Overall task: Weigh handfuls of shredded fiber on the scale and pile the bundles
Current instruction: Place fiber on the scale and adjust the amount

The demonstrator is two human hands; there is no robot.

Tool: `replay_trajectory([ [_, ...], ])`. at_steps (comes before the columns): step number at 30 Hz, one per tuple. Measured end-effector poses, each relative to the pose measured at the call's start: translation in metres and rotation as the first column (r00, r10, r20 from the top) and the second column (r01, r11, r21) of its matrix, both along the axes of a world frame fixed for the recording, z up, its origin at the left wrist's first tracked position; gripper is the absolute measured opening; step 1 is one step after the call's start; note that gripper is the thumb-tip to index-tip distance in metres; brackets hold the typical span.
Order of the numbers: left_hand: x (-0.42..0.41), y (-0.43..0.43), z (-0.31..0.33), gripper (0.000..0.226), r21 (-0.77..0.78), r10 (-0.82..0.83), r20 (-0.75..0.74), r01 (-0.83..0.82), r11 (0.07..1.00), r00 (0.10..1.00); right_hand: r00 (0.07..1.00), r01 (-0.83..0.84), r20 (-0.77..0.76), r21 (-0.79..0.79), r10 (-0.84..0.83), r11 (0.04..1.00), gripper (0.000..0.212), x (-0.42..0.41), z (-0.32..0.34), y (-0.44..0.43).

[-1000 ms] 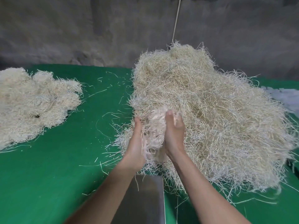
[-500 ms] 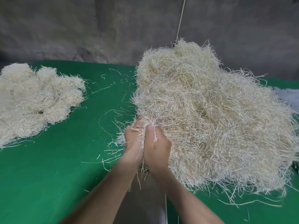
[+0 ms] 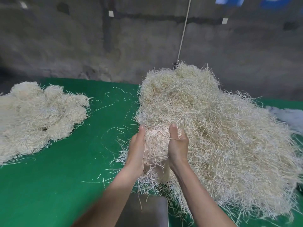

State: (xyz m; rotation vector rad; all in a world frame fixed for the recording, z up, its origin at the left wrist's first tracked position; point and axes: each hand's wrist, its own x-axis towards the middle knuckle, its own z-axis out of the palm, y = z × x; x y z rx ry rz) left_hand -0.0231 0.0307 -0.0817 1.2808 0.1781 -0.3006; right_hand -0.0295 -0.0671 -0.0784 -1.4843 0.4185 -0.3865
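A big loose heap of pale shredded fiber covers the right half of the green table. At its near left edge, my left hand and my right hand cup a rounded handful of fiber between the palms, thumbs up, fingers hidden behind it. The handful is lifted slightly off the heap. Below my wrists lies the grey metal scale platform, bare except for a stray strand. A pile of weighed bundles lies at the far left.
The green table surface between the two piles carries scattered loose strands. A grey concrete wall stands behind the table, with a thin white cord hanging down it. White material lies at the right edge behind the heap.
Half a second ago both hands were pressed together, dug into the heap's edge. Now they have parted and hold a rounded handful between the palms, drawn slightly up and toward me.
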Motion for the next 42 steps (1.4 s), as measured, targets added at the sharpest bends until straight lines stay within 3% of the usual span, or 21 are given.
replay_trajectory([
  [1,-0.004,0.0,-0.006,0.085,-0.144,-0.068,-0.107,0.052,0.988,0.992,1.0,0.012,0.026,-0.062,-0.011,0.998,0.054,-0.001,0.002,0.0],
  [3,-0.01,-0.005,-0.004,0.07,-0.267,-0.026,-0.213,-0.033,0.963,0.977,0.993,-0.047,0.086,-0.307,0.076,0.951,0.04,-0.011,-0.001,0.012],
  [6,0.001,-0.001,0.004,0.038,-0.112,0.258,-0.193,-0.282,0.953,0.947,0.974,-0.086,0.103,-0.651,0.2,0.754,0.039,-0.033,-0.02,0.037],
  [7,0.003,0.0,0.008,0.034,-0.074,0.297,-0.185,-0.315,0.946,0.937,0.975,-0.083,0.097,-0.672,0.198,0.736,0.041,-0.036,-0.019,0.04],
  [10,-0.012,-0.007,0.008,0.023,0.026,0.147,-0.087,-0.145,0.989,0.985,0.985,-0.03,0.145,-0.396,0.095,0.918,0.031,-0.023,0.003,0.019],
  [13,-0.017,-0.013,0.018,0.025,0.044,0.077,-0.015,-0.076,0.996,0.997,0.98,0.018,0.196,-0.16,0.014,0.987,0.019,-0.023,0.012,0.009],
  [15,-0.006,-0.008,0.034,0.028,0.052,0.152,0.129,-0.16,0.986,0.98,0.974,-0.011,0.221,-0.156,0.046,0.988,0.024,-0.033,0.007,0.027],
  [17,-0.001,-0.009,0.04,0.03,0.102,0.192,0.152,-0.208,0.973,0.97,0.97,-0.023,0.229,-0.228,0.077,0.973,0.02,-0.035,0.005,0.035],
  [21,-0.021,-0.015,0.016,0.037,0.053,0.019,0.067,-0.023,0.998,0.998,0.961,0.017,0.276,-0.052,-0.002,0.999,0.016,-0.021,0.018,0.009],
  [23,-0.031,-0.013,0.0,0.054,0.037,-0.053,0.1,0.05,0.998,0.994,0.954,0.065,0.294,0.011,-0.065,0.998,0.021,-0.019,0.01,0.002],
  [24,-0.035,-0.012,-0.007,0.066,0.041,-0.082,0.122,0.078,0.996,0.989,0.969,0.085,0.227,0.061,-0.096,0.995,0.016,-0.019,0.006,0.004],
  [26,-0.043,-0.014,-0.015,0.088,0.034,-0.11,0.131,0.107,0.994,0.985,0.987,0.138,0.072,0.043,-0.141,0.99,0.046,-0.019,-0.004,0.012],
  [29,-0.038,-0.015,-0.015,0.094,-0.105,0.067,0.169,-0.05,0.993,0.983,0.992,0.103,0.082,-0.127,-0.093,0.986,0.037,-0.022,-0.017,0.02],
  [31,-0.026,-0.005,-0.014,0.081,0.013,0.155,0.173,-0.16,0.987,0.973,0.997,0.06,0.064,-0.218,-0.047,0.974,0.032,-0.023,-0.019,0.017],
  [34,-0.014,0.011,-0.014,0.074,0.191,-0.053,0.134,0.027,0.981,0.99,0.987,-0.075,0.136,-0.113,0.09,0.991,0.04,-0.018,-0.009,0.006],
  [37,-0.009,0.019,-0.009,0.058,0.292,-0.205,0.159,0.153,0.944,0.966,0.963,-0.263,0.032,-0.118,0.268,0.958,0.049,-0.024,-0.02,0.019],
  [40,-0.009,0.027,-0.015,0.042,0.147,-0.067,0.138,0.047,0.988,0.988,0.982,-0.184,0.005,-0.253,0.191,0.95,0.051,-0.032,-0.036,0.042],
  [42,-0.019,0.022,-0.02,0.06,0.078,-0.005,-0.001,0.006,0.997,1.0,0.996,-0.071,0.032,-0.214,0.08,0.974,0.047,-0.023,-0.034,0.044],
])
